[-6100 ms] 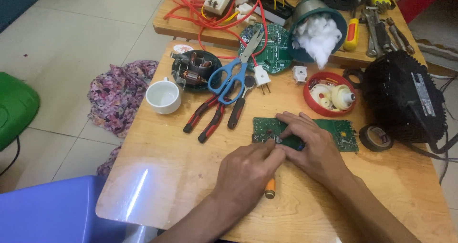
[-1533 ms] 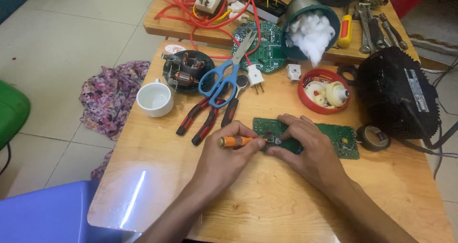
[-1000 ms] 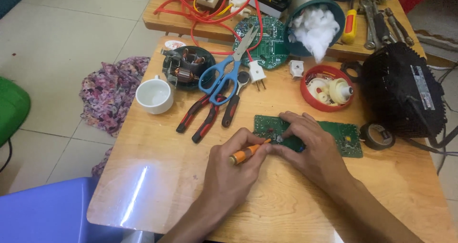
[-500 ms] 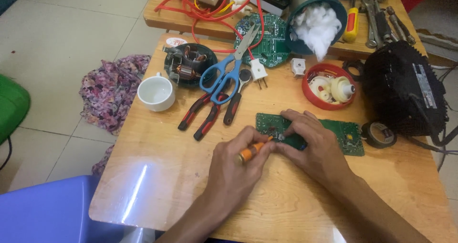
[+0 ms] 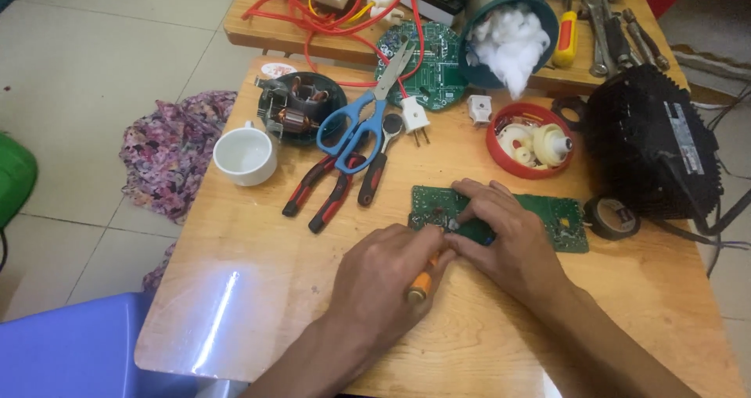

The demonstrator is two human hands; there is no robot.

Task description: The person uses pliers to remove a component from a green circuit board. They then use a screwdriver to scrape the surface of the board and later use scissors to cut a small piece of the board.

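Observation:
A green rectangular circuit board [image 5: 559,218] lies flat on the wooden table [image 5: 258,288]. My right hand [image 5: 504,238] rests on its left half, fingers pressing it down. My left hand [image 5: 387,285] grips a small screwdriver with an orange handle [image 5: 422,283]; the handle points toward me and the tip meets the board's left part under my right fingers. The tip itself is hidden between the two hands.
Red-handled pliers [image 5: 325,195], blue scissors [image 5: 360,124] and a white cup [image 5: 245,155] lie to the left. A red lid with white parts [image 5: 532,142], a roll of black tape [image 5: 612,216] and a black finned box [image 5: 653,152] sit right. A round green board [image 5: 430,66] and a motor part [image 5: 297,116] lie farther back.
The orange screwdriver has swung from lying sideways, handle left, to handle pointing toward me, its tip staying at the board. My right hand has stayed on the board.

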